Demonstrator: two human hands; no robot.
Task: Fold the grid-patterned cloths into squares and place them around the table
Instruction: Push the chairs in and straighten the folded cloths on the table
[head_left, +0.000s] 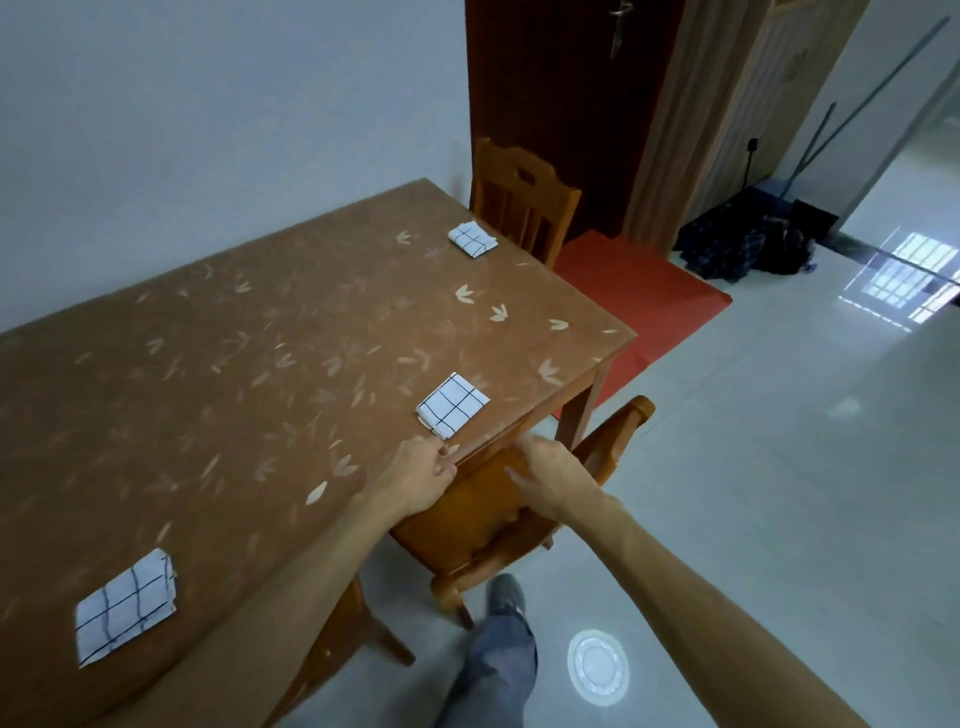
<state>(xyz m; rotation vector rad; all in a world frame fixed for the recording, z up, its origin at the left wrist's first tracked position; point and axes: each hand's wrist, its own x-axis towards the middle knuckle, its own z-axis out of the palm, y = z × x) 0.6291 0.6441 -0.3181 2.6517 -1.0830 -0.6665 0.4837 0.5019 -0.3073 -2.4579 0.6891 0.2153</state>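
Observation:
Three white cloths with a black grid lie folded into squares on the brown leaf-patterned table (234, 374). One folded cloth (452, 405) sits at the near edge by the right corner, another (472, 238) at the far right edge, and a third (124, 605) at the near left. My left hand (418, 475) rests at the table's edge just below the nearest cloth, fingers loosely curled, holding nothing. My right hand (550, 475) hovers over the chair seat beside it, fingers apart and empty.
A wooden chair (498, 525) is tucked under the near edge below my hands, a second chair (524, 200) stands at the far right side. A red mat (639, 291), a dark door and a pile of dark fabric (743, 244) lie beyond. My leg (498, 654) stands on the pale tiled floor.

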